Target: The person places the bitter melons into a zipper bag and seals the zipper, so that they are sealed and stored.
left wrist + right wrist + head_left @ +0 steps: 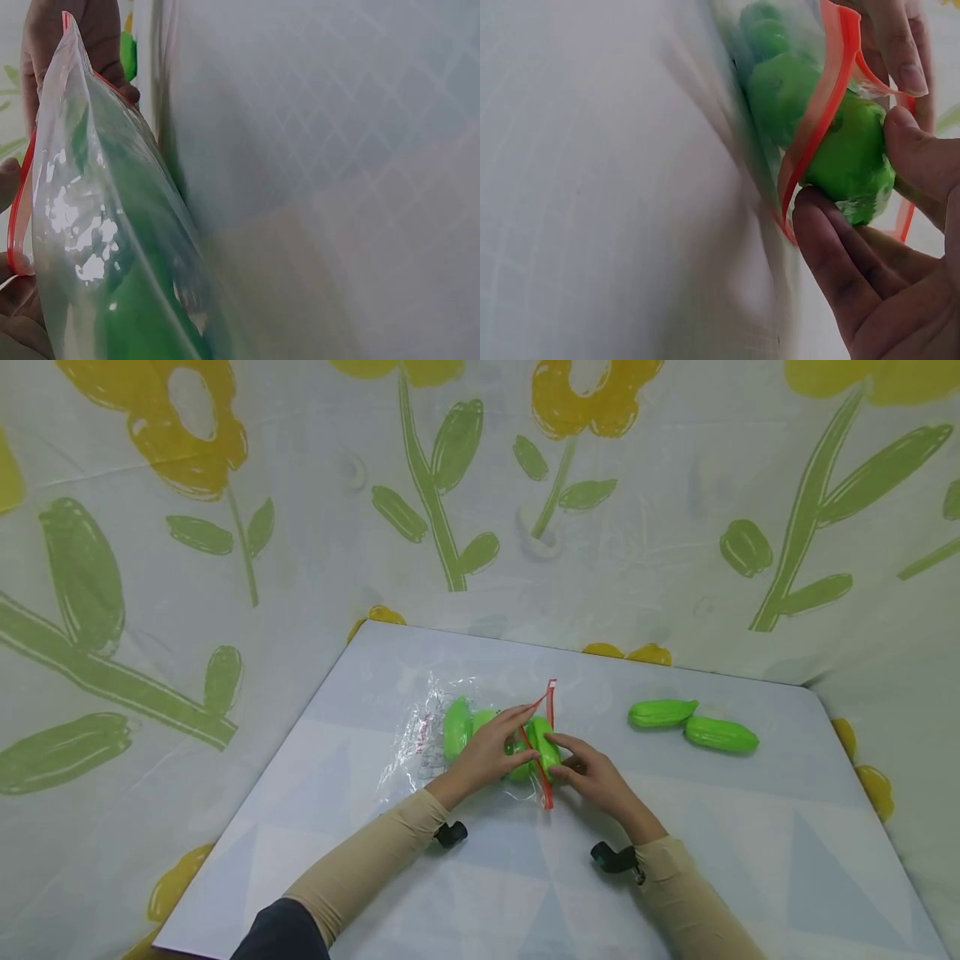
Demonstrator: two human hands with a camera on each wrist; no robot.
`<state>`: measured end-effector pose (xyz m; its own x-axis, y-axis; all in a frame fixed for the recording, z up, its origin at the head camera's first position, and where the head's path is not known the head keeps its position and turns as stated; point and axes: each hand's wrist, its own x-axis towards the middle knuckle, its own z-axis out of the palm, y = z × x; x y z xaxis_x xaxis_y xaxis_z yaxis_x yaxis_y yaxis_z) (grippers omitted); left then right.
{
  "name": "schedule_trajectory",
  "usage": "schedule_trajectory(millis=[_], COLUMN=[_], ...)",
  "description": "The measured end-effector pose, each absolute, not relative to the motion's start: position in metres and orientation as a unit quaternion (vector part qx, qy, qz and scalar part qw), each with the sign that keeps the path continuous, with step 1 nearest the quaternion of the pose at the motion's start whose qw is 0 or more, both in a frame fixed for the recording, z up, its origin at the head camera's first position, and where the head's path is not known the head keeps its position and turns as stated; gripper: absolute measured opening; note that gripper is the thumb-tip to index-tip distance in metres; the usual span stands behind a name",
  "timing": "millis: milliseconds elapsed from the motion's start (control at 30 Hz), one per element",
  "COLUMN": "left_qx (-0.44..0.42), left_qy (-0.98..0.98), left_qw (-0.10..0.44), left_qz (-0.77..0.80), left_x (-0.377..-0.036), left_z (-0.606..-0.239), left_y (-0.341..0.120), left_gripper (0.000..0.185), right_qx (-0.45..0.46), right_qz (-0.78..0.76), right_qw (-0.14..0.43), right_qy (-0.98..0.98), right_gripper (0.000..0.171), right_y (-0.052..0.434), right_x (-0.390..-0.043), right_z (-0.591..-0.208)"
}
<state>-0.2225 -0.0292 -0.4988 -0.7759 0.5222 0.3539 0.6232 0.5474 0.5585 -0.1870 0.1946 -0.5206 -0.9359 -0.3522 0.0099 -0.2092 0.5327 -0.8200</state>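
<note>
A clear zip bag point(420, 752) with a red zip edge lies on the table, several bright green vegetables point(456, 731) showing through its film. With fingertips and thumb, my left hand point(487, 752) holds the red-edged mouth apart. My right hand point(603, 785) grips another green vegetable point(547, 747), long and ribbed, at the bag's opening. In the right wrist view, thumb and fingers pinch this vegetable point(851, 161) from both sides, and its far end is inside the red rim point(825, 112). The bag's film point(112, 225) bulges over green shapes in the left wrist view.
Two more green ribbed vegetables, one point(663, 713) touching the other point(722, 735), lie to the right on the pale patterned table point(750, 827). A flower-printed cloth point(645, 527) hangs behind the table and along its sides. Dark wrist cameras point(615, 858) sit on both sleeves.
</note>
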Motion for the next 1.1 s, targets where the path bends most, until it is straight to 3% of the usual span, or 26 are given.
schedule_trajectory(millis=[867, 1100], left_qx=[-0.328, -0.328], left_qy=[-0.869, -0.871], left_qw=[0.064, 0.063], left_qz=[-0.366, -0.36], left_x=[-0.2196, -0.2201], left_z=[-0.4956, -0.4961], left_y=[-0.0295, -0.0301], left_gripper=[0.074, 0.074], right_qx=[-0.184, -0.163], right_qz=[-0.463, -0.465], right_qw=[0.059, 0.082], right_qy=[0.865, 0.866], right_gripper=[0.053, 0.053], right_y=[0.187, 0.1878], right_x=[-0.1889, -0.1881], right_z=[-0.5232, -0.5229])
